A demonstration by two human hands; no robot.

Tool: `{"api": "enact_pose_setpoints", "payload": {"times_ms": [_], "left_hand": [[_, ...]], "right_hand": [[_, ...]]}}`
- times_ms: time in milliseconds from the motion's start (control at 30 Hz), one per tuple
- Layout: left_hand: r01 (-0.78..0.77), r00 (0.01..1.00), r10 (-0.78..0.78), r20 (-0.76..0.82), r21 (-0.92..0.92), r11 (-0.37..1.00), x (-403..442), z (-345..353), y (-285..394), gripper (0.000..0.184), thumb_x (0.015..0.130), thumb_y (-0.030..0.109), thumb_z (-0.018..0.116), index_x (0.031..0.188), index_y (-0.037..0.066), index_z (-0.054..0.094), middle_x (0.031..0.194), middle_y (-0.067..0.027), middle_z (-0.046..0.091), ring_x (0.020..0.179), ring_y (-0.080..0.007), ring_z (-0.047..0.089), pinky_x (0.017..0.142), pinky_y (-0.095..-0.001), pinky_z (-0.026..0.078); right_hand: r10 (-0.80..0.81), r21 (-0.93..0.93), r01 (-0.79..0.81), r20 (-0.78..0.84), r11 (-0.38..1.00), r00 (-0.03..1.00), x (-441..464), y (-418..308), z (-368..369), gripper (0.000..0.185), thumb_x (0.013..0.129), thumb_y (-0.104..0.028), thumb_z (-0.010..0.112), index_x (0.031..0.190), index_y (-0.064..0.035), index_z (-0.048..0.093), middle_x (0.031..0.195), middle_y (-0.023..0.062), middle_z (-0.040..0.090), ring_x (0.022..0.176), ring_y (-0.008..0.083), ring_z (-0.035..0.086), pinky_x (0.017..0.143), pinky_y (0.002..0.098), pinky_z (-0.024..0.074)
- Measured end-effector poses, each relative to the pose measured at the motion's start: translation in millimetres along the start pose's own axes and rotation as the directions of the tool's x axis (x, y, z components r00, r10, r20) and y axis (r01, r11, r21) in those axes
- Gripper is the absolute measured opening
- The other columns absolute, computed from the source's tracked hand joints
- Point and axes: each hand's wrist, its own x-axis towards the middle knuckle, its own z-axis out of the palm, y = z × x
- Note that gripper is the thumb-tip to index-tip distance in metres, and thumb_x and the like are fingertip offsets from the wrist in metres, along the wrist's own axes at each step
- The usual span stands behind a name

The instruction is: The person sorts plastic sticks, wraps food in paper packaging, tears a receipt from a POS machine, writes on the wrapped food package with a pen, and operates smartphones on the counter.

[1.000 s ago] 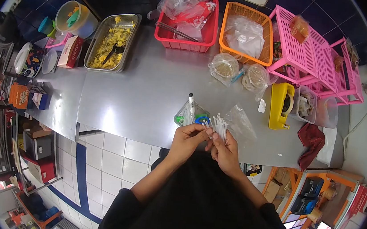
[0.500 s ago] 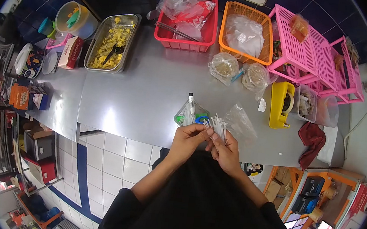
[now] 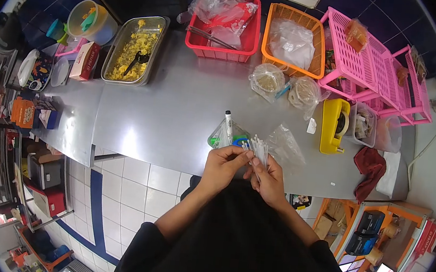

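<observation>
The left hand (image 3: 223, 168) closes its grip on several thin white sticks (image 3: 246, 145), while the right hand (image 3: 270, 183) clasps a bundle (image 3: 261, 150) of them above the bench's (image 3: 178, 105) near edge, beside a clear container (image 3: 213, 139).

the sticks (image 3: 260, 149) are white, the tape dispenser (image 3: 329, 129) yellow.
</observation>
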Motion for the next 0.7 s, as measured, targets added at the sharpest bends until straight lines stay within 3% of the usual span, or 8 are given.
{"api": "enact_pose_setpoints", "payload": {"times_ms": [100, 267, 400, 500, 600, 667, 700], "left_hand": [[-0.007, 1.0, 0.008, -0.024, 0.045, 0.999, 1.9, -2.2, -2.3, 0.013, 0.092, 0.01, 0.069, 0.093, -0.002, 0.072, 0.083, -0.0055, 0.07, 0.076, -0.01, 0.062, 0.073, -0.025, 0.049], [-0.008, 0.998, 0.014, -0.066, 0.086, 0.996, 4.1, -3.6, 0.9, 0.012, 0.092, 0.01, 0.069, 0.092, -0.002, 0.071, 0.083, -0.0062, 0.07, 0.075, -0.0104, 0.062, 0.072, -0.0247, 0.05], [-0.017, 0.996, 0.016, -0.083, -0.019, 1.0, 6.9, -6.9, 4.1, 0.014, 0.092, 0.011, 0.068, 0.091, -0.003, 0.071, 0.081, -0.0053, 0.07, 0.072, -0.0104, 0.063, 0.07, -0.0239, 0.05], [0.015, 0.998, -0.014, -0.061, 0.018, 1.0, 10.5, -16.9, 6.1, 0.016, 0.092, 0.012, 0.068, 0.091, -0.004, 0.071, 0.08, -0.0048, 0.07, 0.07, -0.0102, 0.063, 0.068, -0.0235, 0.051], [0.089, 0.995, -0.084, -0.044, 0.12, 0.989, 19.5, -33.1, 7.5, 0.016, 0.091, 0.01, 0.068, 0.091, -0.005, 0.071, 0.08, -0.0065, 0.07, 0.068, -0.0113, 0.064, 0.065, -0.0242, 0.052], [0.131, 0.991, -0.122, -0.059, 0.185, 0.974, 27.0, -44.1, 8.1, 0.016, 0.09, 0.01, 0.068, 0.09, -0.005, 0.071, 0.079, -0.0075, 0.07, 0.068, -0.0118, 0.064, 0.063, -0.0247, 0.053], [0.148, 0.986, -0.125, -0.108, 0.243, 0.959, 30.9, -48.8, 9.0, 0.016, 0.089, 0.01, 0.068, 0.089, -0.006, 0.072, 0.078, -0.008, 0.07, 0.067, -0.0122, 0.064, 0.062, -0.0251, 0.053]], "right_hand": [[0.031, -0.038, -0.032, -0.018, 0.999, 0.999, 0.8, -1.3, 1.3, 0.029, 0.105, -0.029, 0.048, 0.115, -0.0028, 0.056, 0.074, 0.0078, 0.062, 0.043, 0.0039, 0.042, 0.039, 0.0196, 0.0323], [0.061, 0.05, -0.056, -0.098, 0.997, 0.993, 3.5, 12.6, -5.2, 0.028, 0.106, -0.031, 0.043, 0.11, -0.004, 0.049, 0.073, 0.0099, 0.061, 0.041, 0.0069, 0.042, 0.038, 0.0211, 0.0327], [0.109, 0.073, -0.1, -0.132, 0.992, 0.985, 4.0, 19.1, -8.7, 0.027, 0.106, -0.032, 0.044, 0.108, -0.0051, 0.049, 0.071, 0.0091, 0.059, 0.04, 0.0075, 0.04, 0.038, 0.0216, 0.0321], [0.07, 0.071, -0.061, -0.124, 0.996, 0.99, 2.1, 24.7, -15.1, 0.025, 0.106, -0.031, 0.044, 0.109, -0.0059, 0.049, 0.068, 0.0056, 0.053, 0.039, 0.0075, 0.035, 0.036, 0.0231, 0.0286], [0.128, 0.172, -0.101, -0.155, 0.98, 0.98, -4.3, 18.2, -20.7, 0.024, 0.105, -0.031, 0.046, 0.106, -0.007, 0.05, 0.062, -0.0001, 0.043, 0.04, 0.0055, 0.029, 0.037, 0.0236, 0.0241], [0.063, -0.03, -0.074, -0.276, 0.997, 0.959, -13.3, 5.9, -32.0, 0.025, 0.105, -0.032, 0.047, 0.102, -0.0078, 0.052, 0.059, -0.0052, 0.037, 0.042, 0.0035, 0.03, 0.04, 0.0221, 0.0238], [0.042, 0.009, -0.041, -0.338, 0.999, 0.94, -14.4, -3.0, -40.1, 0.025, 0.104, -0.031, 0.048, 0.101, -0.0078, 0.054, 0.057, -0.0067, 0.035, 0.043, 0.0032, 0.03, 0.039, 0.0226, 0.0242]]}}
